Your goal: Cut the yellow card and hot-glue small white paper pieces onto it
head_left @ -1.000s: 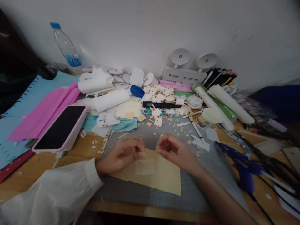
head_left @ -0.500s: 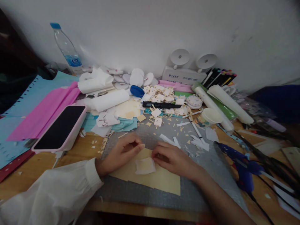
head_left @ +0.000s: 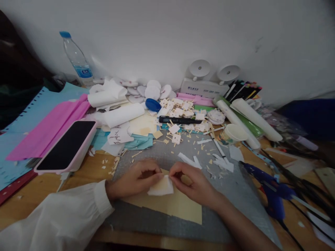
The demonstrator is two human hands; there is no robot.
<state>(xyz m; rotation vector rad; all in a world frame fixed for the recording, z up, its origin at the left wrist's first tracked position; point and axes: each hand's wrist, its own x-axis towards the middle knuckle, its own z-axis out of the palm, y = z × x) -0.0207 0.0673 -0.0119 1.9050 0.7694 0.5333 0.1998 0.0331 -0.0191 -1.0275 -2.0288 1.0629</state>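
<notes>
A small white piece, thin like paper or cloth, is held up at its far edge over a yellow sheet. My left hand pinches its upper left part between thumb and fingers. At its upper right corner, my right hand is closed in a pinch. The yellow sheet lies on a grey cutting mat, partly hidden by my hands.
Small square pieces and a black pen lie beyond my hands. A phone rests at the left. To the right are a paper cup and a blue glue gun. A bottle stands at the back left.
Both hands have come down onto the white piece and closed on its far edge. That edge, flat on the yellow sheet before, is now lifted. The view has shifted slightly.
</notes>
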